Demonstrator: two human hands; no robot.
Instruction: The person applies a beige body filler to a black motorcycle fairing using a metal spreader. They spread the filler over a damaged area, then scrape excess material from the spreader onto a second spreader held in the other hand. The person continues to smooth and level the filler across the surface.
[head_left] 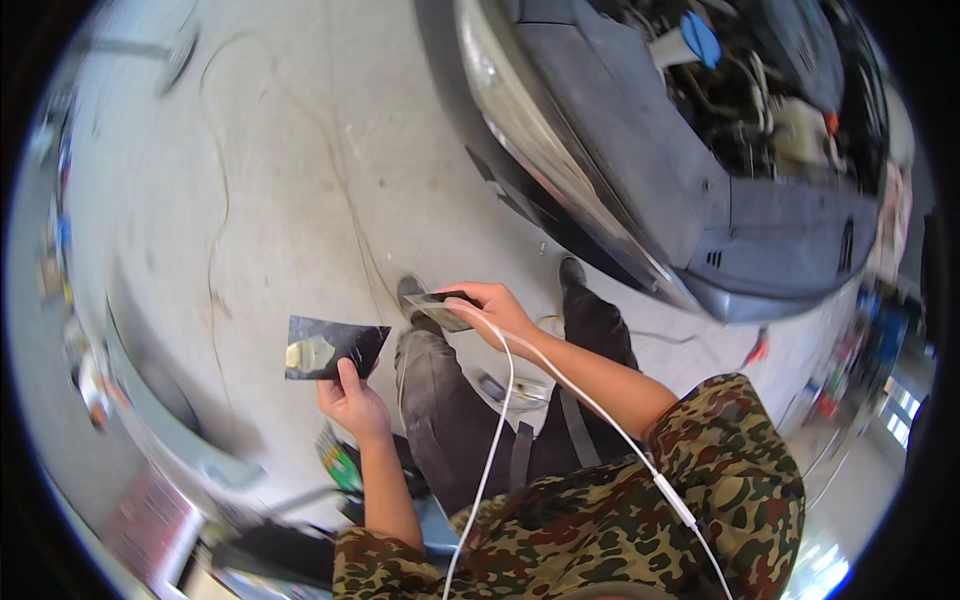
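My left hand (352, 402) grips a dark, flat, four-sided sheet (345, 338) by its lower edge, thumb on top. A pale yellowish patch marks that sheet's left part; what it is made of I cannot tell. To the right, and apart from it, my right hand (492, 308) pinches a second thin, flat piece (440, 308), dark with a greyish, shiny side. The fingers cover part of this piece. Both are held up in front of my legs, over the floor. A white cable (508, 385) hangs in front of me and crosses the view near my right hand.
A car front (600, 150) with its engine bay uncovered fills the upper right. Thin hoses or cords (222, 190) trail over the concrete floor (290, 130). A curved grey body panel (150, 390) lies at left, with a person (97, 385) beyond it. A red cabinet (148, 515) is at lower left.
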